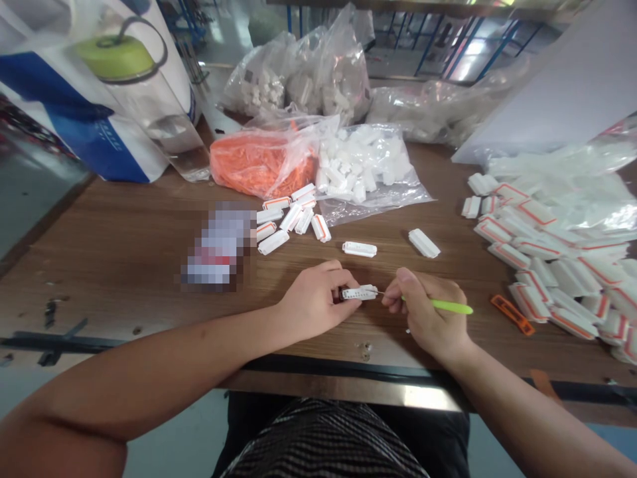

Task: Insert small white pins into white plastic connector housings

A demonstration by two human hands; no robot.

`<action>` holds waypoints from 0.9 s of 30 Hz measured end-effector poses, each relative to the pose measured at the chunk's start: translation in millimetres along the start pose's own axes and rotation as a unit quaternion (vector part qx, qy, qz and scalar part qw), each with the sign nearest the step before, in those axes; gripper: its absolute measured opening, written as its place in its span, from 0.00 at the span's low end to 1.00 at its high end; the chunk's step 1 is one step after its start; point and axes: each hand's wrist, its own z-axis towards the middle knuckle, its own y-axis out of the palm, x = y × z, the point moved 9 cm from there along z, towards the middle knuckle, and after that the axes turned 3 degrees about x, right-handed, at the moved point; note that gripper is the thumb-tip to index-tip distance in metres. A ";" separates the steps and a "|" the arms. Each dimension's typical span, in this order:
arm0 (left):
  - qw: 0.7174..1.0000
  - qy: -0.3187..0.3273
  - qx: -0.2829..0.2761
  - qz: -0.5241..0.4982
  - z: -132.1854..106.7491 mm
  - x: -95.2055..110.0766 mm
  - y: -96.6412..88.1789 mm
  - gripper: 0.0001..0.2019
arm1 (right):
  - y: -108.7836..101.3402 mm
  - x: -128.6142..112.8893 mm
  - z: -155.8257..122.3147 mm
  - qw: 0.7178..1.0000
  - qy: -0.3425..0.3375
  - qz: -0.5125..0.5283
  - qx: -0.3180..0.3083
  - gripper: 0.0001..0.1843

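My left hand (318, 299) grips a small white plastic housing (359, 293) with a row of dark holes along its face, just above the table's front part. In my right hand (430, 309) is a thin metal pick with a bright green handle (452, 307). The pick's tip meets the right end of the housing; whether it is inserted cannot be made out. Beyond my hands lie two loose white housings, one straight ahead (359, 249) and another to the right (424, 243). A cluster of similar pieces (291, 218), some with orange edging, sits further back.
A large pile of white and orange pieces (562, 265) covers the right side, beside an orange frame (512, 315). Behind are a bag of orange parts (263, 159) and a bag of white parts (361, 159). A green-lidded bottle (144, 99) stands left, near a blurred object (219, 244).
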 end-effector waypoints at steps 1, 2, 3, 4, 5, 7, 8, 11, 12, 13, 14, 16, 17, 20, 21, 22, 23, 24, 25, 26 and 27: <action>1.000 0.000 0.000 -0.001 -0.1 -0.1 0.2 0.02 | 0.2 -0.3 -0.4 1.000 -0.001 0.001 -0.001 0.25; 1.000 0.001 0.000 -0.003 -0.2 0.0 0.2 0.02 | 0.1 -0.6 -0.7 1.000 -0.004 0.003 -0.001 0.25; 1.000 0.002 0.002 -0.004 -0.2 0.1 0.1 0.02 | -0.2 -1.1 -1.1 1.000 -0.007 0.007 0.001 0.25; 1.000 0.002 0.003 -0.005 -0.3 0.0 0.1 0.02 | -0.5 -1.6 -1.5 1.000 -0.011 0.010 0.004 0.25; 1.000 0.002 0.003 -0.004 -0.4 -0.1 0.2 0.03 | -0.5 -2.2 -1.9 1.000 -0.016 0.012 0.006 0.25; 1.000 -0.002 0.003 0.000 -0.5 -0.7 0.4 0.03 | 1.2 -2.8 -2.4 1.000 -0.026 0.011 0.004 0.24; 1.000 -0.004 0.002 0.003 -0.5 -0.9 0.5 0.03 | 2.5 -2.6 -2.4 1.000 -0.028 0.009 0.000 0.24; 1.000 -0.005 0.001 0.003 -0.4 -1.0 0.7 0.03 | 6.4 -1.1 -1.6 1.000 -0.027 0.006 -0.011 0.24; 1.000 -0.004 0.001 0.002 -0.3 -0.9 0.8 0.03 | 7.0 -0.7 -1.1 1.000 -0.025 0.007 -0.014 0.24; 1.000 -0.003 0.000 0.000 -0.2 -0.8 0.7 0.03 | 6.6 -0.4 -0.6 1.000 -0.022 0.009 -0.014 0.24; 1.000 -0.003 0.000 -0.001 0.0 -0.8 0.6 0.03 | 5.4 -0.2 0.0 1.000 -0.019 0.011 -0.012 0.24; 1.000 -0.003 -0.001 -0.001 0.2 -1.0 0.5 0.03 | -0.9 0.6 1.3 1.000 -0.012 0.021 0.007 0.24; 1.000 -0.004 -0.002 0.000 0.3 -1.3 0.5 0.04 | -4.8 1.6 1.9 0.999 -0.006 0.026 0.019 0.25; 1.000 -0.005 -0.006 0.004 0.5 -1.6 0.7 0.04 | -12.3 4.6 2.9 0.999 0.008 0.032 0.039 0.25; 1.000 -0.004 -0.006 0.003 0.4 -1.4 0.5 0.04 | -12.3 5.0 3.1 0.999 0.008 0.029 0.037 0.25; 1.000 -0.003 -0.006 0.003 0.4 -1.3 0.3 0.04 | -11.6 5.1 3.3 0.999 0.007 0.025 0.032 0.25; 1.000 -0.003 -0.006 0.002 0.3 -1.2 0.1 0.04 | -10.7 4.9 3.4 0.999 0.005 0.021 0.028 0.25; 1.000 -0.003 -0.005 0.001 0.3 -1.2 0.0 0.04 | -10.1 4.7 3.5 0.999 0.003 0.017 0.027 0.25; 1.000 -0.002 -0.005 0.000 0.2 -1.2 -0.1 0.04 | -9.5 4.6 3.6 1.000 0.002 0.014 0.027 0.25; 1.000 -0.002 -0.005 -0.001 0.2 -1.2 -0.2 0.04 | -8.9 4.6 3.8 1.000 0.002 0.012 0.027 0.25; 1.000 -0.002 -0.005 -0.002 0.2 -1.1 -0.2 0.04 | -8.3 4.5 4.1 1.000 0.003 0.010 0.026 0.25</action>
